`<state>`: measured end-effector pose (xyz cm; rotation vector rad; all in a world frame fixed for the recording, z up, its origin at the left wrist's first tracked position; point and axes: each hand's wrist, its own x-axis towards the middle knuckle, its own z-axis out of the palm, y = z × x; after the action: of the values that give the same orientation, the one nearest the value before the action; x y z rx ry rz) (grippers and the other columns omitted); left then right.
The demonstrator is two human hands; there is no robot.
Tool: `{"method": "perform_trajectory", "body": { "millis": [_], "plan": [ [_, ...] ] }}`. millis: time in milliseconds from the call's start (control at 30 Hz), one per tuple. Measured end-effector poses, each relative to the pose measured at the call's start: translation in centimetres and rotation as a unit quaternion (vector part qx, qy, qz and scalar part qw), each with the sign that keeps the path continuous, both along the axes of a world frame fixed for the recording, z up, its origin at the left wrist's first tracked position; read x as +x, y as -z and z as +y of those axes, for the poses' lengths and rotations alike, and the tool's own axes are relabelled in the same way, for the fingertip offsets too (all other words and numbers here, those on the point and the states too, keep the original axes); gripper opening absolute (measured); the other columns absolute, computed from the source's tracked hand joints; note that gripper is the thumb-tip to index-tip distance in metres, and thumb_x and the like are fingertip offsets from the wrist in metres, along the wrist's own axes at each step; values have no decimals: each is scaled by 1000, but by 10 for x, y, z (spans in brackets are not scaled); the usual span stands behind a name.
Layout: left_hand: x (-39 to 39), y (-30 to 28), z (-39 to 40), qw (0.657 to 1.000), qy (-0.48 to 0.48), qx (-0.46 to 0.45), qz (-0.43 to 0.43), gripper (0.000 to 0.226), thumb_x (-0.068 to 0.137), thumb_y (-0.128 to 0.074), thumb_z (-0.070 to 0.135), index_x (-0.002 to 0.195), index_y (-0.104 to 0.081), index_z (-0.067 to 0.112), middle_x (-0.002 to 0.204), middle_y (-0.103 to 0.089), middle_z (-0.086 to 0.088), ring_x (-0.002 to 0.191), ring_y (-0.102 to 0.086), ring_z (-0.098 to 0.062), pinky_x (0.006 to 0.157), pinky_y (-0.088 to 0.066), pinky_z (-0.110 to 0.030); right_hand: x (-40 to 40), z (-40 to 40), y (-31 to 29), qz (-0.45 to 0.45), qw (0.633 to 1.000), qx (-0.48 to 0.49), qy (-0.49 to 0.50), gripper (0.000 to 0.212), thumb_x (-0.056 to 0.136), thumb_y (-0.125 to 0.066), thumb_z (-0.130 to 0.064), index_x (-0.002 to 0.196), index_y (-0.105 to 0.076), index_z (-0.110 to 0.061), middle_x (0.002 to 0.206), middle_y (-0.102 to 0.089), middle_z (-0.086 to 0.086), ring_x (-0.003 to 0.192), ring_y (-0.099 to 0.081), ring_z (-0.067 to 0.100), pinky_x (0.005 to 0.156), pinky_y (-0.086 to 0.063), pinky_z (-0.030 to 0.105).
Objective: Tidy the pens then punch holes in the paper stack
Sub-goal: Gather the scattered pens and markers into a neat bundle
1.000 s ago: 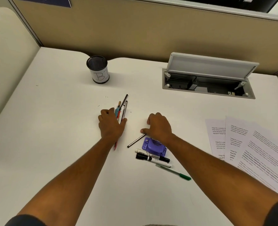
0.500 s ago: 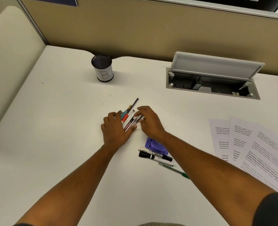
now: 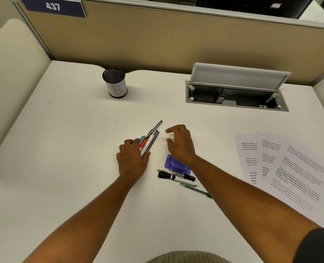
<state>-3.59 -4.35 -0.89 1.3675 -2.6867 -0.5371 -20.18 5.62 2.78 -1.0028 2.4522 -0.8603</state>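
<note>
The bundle of pens (image 3: 148, 142) lies near the middle of the white desk (image 3: 62, 149), slanting up and to the right, one thin black one poking out past the others, with red and teal barrels showing among them. The left hand (image 3: 131, 160) lies over its lower end, fingers curled round the pens and thumb against the near side, gripping them. The right hand (image 3: 179, 144) hovers just beside the bundle, apart from it, fingers loosely bent and holding nothing.

To my eye the gathering isn't finished: two markers (image 3: 176, 174) and a green pen (image 3: 195, 189) lie in front of the purple hole punch (image 3: 174, 165), under the right forearm. I'd say the sound way is to keep the left grip snug so the thin pens don't roll free, fetch the stragglers with the free hand, square the ends, then carry the lot to the mesh cup (image 3: 115, 82) marked "B1" at the back of the desk, well apart.

The printed sheets (image 3: 282, 168) lie fanned out at the right, not yet stacked.
</note>
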Motion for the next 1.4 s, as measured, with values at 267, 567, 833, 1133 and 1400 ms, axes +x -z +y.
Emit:
{"method": "perform_trajectory", "body": {
  "millis": [267,567,833,1133,1400],
  "plan": [
    [22,-6,28,1000,-26,14,3,60,93,-59,48,143,-43,19,132,-46,-8,118,-45,-29,91,-43,-45,15,87,0,45,985,-67,155,8,96,-63,-24,104,-63,-25,107,-63,-8,97,-64,13,81,-54,34],
    [30,-7,61,999,-45,13,11,60,92,-61,47,142,-44,17,132,-46,-9,117,-46,-31,90,-44,-44,61,162,33,152,988,38,6,29,92,-64,-45,108,-65,-21,103,-60,-2,90,-55,20,74,-47,39],
    [53,-6,82,998,-61,18,5,60,89,-66,45,135,-47,12,126,-47,-12,111,-49,-33,82,-48,-45,88,145,30,102,992,64,-39,37,96,-62,-42,125,-61,-19,122,-58,0,109,-57,19,82,-53,34],
    [76,-12,74,996,-82,39,13,62,89,-66,46,135,-46,10,127,-46,-13,112,-47,-32,83,-51,-44,114,100,26,59,995,78,3,39,94,-64,-49,116,-58,-17,113,-59,3,90,-62,24,74,-53,37],
    [78,-15,66,989,-88,89,79,68,95,-55,53,142,-42,6,133,-45,-16,119,-44,-33,92,-48,-45,125,49,23,-69,997,16,27,25,99,-60,-24,120,-60,-11,102,-70,8,99,-67,23,84,-55,37]
  ]
}}
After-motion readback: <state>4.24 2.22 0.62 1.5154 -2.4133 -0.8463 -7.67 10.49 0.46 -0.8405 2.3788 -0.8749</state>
